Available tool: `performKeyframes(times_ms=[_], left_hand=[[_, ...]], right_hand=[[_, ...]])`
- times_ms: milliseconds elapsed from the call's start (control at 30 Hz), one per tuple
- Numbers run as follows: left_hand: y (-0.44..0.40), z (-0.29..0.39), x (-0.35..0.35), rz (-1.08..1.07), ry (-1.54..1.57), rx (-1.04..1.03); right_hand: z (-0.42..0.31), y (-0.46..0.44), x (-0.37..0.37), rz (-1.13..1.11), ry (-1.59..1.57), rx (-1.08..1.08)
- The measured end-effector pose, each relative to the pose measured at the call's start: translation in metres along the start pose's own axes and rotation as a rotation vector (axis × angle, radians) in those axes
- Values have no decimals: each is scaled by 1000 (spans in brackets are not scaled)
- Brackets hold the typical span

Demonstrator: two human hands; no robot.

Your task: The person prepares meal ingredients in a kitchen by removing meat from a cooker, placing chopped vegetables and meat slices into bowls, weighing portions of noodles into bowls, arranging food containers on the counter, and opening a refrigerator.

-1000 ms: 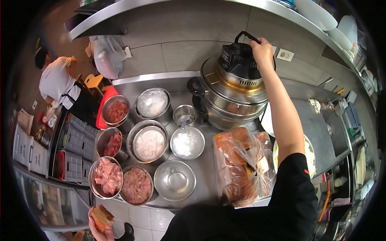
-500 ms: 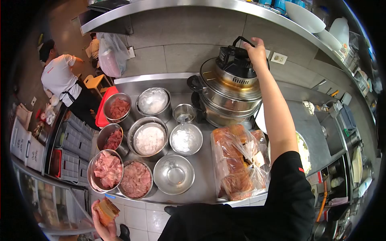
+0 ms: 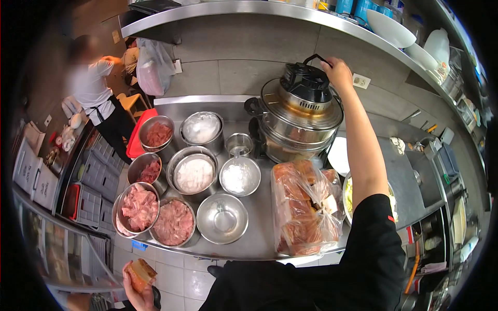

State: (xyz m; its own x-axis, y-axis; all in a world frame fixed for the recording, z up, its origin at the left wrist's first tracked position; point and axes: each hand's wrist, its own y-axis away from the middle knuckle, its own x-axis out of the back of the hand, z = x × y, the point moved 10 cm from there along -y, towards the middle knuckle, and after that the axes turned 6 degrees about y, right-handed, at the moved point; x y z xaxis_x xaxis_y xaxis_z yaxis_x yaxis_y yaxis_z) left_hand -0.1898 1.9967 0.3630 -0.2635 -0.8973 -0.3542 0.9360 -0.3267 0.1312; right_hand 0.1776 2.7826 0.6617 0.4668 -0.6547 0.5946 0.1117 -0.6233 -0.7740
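My left hand (image 3: 136, 294) is closed around a browned piece of bread (image 3: 140, 276), low in the view, beyond the counter's front edge. With my right arm stretched across the counter, my right hand (image 3: 340, 73) grips the black handle (image 3: 314, 58) on top of a countertop convection oven (image 3: 301, 140). Its lid (image 3: 275, 98) has a black motor top over a glass rim and appears to sit on the steel pot. In front of the oven lies a clear plastic bag (image 3: 306, 212) of browned loaves.
Several steel bowls stand to the left, with raw meat (image 3: 139, 207), white powder (image 3: 239, 176) and a bare inside (image 3: 223, 217). A shelf edge (image 3: 249, 7) runs overhead. A person (image 3: 96, 93) in a white shirt stands at far left; a sink (image 3: 428, 176) is at right.
The view has shifted slightly. My right hand stays on the lid handle, its fingers now wrapped closer around it. My left hand still holds the bread, turned a little.
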Motion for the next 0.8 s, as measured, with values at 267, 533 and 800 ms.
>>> performKeyframes(times_ms=[267,533,800], left_hand=[[35,-25,19,75,395,237],[48,-53,46,-110,544,274],[66,-46,78,225,385,144]], right_hand=[[10,-22,-23,-321,181,-107],[89,6,-82,-365,23,-166],[59,-6,-37,151,-317,117]])
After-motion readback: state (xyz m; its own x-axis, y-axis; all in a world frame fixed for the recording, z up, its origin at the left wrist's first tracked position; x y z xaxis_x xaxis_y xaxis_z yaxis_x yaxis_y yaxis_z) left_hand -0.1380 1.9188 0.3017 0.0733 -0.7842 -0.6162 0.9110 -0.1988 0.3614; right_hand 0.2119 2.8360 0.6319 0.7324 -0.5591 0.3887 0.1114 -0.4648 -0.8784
